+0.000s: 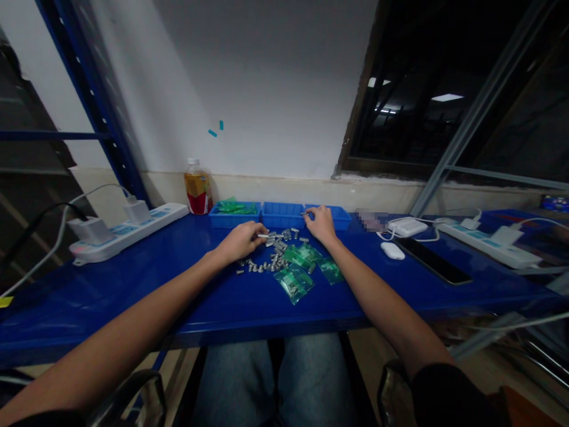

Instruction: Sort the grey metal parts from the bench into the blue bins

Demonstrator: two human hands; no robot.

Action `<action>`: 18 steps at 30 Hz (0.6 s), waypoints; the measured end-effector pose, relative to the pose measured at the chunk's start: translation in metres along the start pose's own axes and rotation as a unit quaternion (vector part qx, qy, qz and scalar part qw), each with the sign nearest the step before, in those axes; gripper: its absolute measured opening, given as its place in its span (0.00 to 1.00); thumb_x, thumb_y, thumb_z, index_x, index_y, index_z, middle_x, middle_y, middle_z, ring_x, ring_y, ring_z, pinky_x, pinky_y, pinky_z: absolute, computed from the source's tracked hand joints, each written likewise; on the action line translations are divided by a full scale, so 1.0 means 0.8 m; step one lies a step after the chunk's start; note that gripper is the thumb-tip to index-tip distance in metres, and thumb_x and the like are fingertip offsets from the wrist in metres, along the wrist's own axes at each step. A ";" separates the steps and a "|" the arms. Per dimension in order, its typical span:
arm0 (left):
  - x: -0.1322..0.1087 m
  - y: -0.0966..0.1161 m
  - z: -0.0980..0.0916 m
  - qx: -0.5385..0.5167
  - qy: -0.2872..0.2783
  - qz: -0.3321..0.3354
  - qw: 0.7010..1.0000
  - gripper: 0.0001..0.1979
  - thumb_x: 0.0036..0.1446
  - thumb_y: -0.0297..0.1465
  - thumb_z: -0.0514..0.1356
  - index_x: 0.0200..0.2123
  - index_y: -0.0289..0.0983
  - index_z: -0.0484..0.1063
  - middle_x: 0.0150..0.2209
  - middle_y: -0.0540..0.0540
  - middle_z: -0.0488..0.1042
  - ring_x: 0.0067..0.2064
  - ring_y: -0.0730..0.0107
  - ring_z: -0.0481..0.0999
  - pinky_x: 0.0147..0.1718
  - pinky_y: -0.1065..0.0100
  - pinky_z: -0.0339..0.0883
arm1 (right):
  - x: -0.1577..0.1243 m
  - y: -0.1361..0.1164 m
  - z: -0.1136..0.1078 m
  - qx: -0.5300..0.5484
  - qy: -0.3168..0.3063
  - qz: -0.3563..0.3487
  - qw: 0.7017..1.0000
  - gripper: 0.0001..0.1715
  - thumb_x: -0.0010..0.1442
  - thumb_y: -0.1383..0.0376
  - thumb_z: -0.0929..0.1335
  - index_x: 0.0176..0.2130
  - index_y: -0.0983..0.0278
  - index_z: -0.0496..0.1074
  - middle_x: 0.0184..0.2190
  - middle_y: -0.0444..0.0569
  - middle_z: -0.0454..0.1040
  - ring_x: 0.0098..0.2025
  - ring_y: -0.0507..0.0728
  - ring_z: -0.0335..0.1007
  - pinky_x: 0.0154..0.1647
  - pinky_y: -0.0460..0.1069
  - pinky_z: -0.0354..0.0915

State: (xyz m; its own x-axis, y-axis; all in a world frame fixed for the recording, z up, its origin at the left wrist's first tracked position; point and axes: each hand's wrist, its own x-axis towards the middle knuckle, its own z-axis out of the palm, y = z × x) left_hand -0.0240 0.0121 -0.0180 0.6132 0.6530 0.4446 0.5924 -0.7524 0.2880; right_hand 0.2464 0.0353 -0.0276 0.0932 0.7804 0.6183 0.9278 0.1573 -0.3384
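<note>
My left hand (243, 241) is closed, pinching a small light metal cylinder (263, 236) at the left edge of a scattered pile of metal cylinders (267, 265). Over the front of the blue bins my right hand (322, 223) also pinches, with a small metal cylinder (304, 214) at its fingertips. Several small clear bags with green print (293, 286) lie right of and in front of the pile. Behind the hands stand three blue bins in a row: the left bin (235, 223) holds green bags, beside the middle bin (283, 209) and the right bin (341, 220).
A drink bottle (198, 190) stands left of the bins. Power strips (133, 231) with plugs and cables lie at both sides of the blue table (186, 302). On the right are a phone (433, 261), a white earbud case (393, 251) and a white charger (408, 226).
</note>
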 end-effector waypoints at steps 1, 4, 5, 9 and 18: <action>0.000 0.001 0.000 -0.009 -0.002 0.002 1.000 0.10 0.56 0.35 0.55 0.39 0.37 0.72 0.37 0.44 0.75 0.36 0.65 0.73 0.37 0.67 0.63 | 0.000 0.000 0.000 0.002 -0.003 -0.002 1.000 0.15 0.58 0.61 0.64 0.42 0.64 0.75 0.38 0.54 0.68 0.44 0.61 0.59 0.49 0.53 0.56; 0.000 0.002 0.001 -0.034 -0.008 0.000 0.999 0.12 0.57 0.34 0.54 0.42 0.38 0.73 0.40 0.43 0.76 0.39 0.64 0.74 0.40 0.66 0.64 | 0.001 0.001 0.000 0.004 -0.007 -0.004 1.000 0.16 0.58 0.61 0.64 0.43 0.64 0.75 0.38 0.54 0.68 0.44 0.61 0.59 0.48 0.53 0.56; 0.000 0.003 0.001 -0.035 -0.009 0.001 0.999 0.12 0.58 0.33 0.54 0.42 0.38 0.73 0.41 0.43 0.76 0.41 0.63 0.74 0.41 0.65 0.64 | 0.000 0.001 0.000 0.004 -0.008 -0.003 1.000 0.16 0.59 0.61 0.64 0.43 0.64 0.75 0.38 0.54 0.68 0.44 0.61 0.59 0.48 0.53 0.56; 0.001 0.006 0.001 -0.011 -0.004 0.007 1.000 0.14 0.58 0.30 0.52 0.43 0.37 0.75 0.41 0.41 0.76 0.42 0.61 0.74 0.42 0.64 0.64 | -0.002 -0.003 -0.005 -0.008 -0.013 -0.001 1.000 0.18 0.60 0.62 0.62 0.46 0.65 0.74 0.39 0.56 0.69 0.45 0.61 0.59 0.50 0.53 0.55; 0.001 0.021 -0.011 -0.058 0.042 -0.005 0.997 0.15 0.54 0.27 0.52 0.39 0.37 0.77 0.38 0.43 0.76 0.38 0.65 0.74 0.40 0.63 0.66 | -0.022 -0.067 -0.032 0.075 -0.075 -0.092 0.990 0.16 0.61 0.61 0.62 0.39 0.66 0.75 0.34 0.51 0.74 0.38 0.56 0.66 0.43 0.49 0.58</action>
State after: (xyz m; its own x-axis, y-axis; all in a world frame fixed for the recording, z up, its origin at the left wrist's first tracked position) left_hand -0.0179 -0.0007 -0.0052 0.5588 0.6546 0.5092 0.5302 -0.7541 0.3876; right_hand 0.2039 -0.0019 -0.0020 -0.1382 0.8094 0.5708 0.8590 0.3848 -0.3377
